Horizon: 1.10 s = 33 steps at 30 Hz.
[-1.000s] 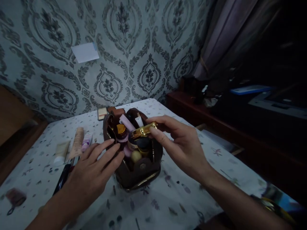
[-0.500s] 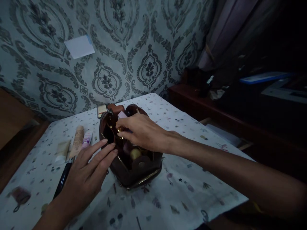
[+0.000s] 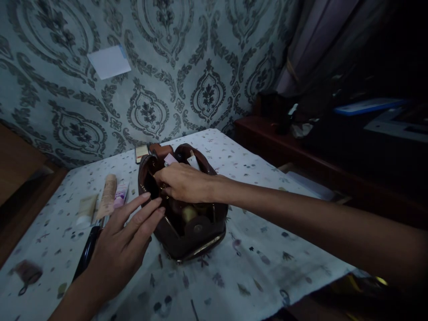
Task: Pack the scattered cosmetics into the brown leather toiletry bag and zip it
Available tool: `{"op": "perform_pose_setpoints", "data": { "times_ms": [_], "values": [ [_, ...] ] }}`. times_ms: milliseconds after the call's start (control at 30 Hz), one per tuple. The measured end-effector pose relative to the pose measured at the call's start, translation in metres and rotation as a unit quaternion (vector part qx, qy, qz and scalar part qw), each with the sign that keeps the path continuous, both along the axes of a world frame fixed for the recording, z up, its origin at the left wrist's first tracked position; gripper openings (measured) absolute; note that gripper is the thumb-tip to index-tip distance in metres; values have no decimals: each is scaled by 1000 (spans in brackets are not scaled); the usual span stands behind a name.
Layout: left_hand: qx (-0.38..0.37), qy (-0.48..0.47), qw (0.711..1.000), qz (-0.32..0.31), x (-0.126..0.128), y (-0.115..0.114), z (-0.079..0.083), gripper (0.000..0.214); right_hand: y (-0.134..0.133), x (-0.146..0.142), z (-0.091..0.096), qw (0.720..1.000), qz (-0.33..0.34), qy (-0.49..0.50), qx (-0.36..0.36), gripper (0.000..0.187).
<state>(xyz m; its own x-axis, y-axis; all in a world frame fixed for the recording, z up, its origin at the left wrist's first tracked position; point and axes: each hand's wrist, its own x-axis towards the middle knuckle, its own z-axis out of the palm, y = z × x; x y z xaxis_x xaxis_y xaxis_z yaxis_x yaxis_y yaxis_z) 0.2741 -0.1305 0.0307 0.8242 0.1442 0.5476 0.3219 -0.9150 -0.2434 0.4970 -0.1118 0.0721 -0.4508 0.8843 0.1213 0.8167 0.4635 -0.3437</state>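
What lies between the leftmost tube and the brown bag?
In the head view: a tan tube, then a purple-and-white tube closer to the bag. The left hand also extends into this stretch from the near side.

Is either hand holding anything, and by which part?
Cannot tell for the right hand: its fingers are partly hidden inside the bag, near something gold. The left hand, at the rim, shows no grip.

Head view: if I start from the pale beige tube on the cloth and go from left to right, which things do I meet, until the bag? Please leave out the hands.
Pale beige tube → taller peach tube → purple-and-white tube → brown bag.
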Motion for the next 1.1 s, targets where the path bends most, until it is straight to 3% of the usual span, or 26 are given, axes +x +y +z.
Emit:
{"op": "perform_pose_setpoints", "data": {
  "times_ms": [167, 533, 833, 1100],
  "values": [
    [5, 0, 1000, 3, 2, -1, 0, 42, 1, -3, 6, 1000, 5, -11, -13, 15],
    [-15, -2, 1000, 16, 0, -3, -1, 46, -1, -4, 10, 998, -51, 16, -44, 19],
    [-21, -6, 1000, 8, 1, -4, -2, 42, 5, -5, 20, 997, -29, -17, -68, 19],
    [-32, -15, 999, 15, 2, -4, -5, 43, 8, -1, 15, 994, -32, -27, -101, 21]
  ]
}}
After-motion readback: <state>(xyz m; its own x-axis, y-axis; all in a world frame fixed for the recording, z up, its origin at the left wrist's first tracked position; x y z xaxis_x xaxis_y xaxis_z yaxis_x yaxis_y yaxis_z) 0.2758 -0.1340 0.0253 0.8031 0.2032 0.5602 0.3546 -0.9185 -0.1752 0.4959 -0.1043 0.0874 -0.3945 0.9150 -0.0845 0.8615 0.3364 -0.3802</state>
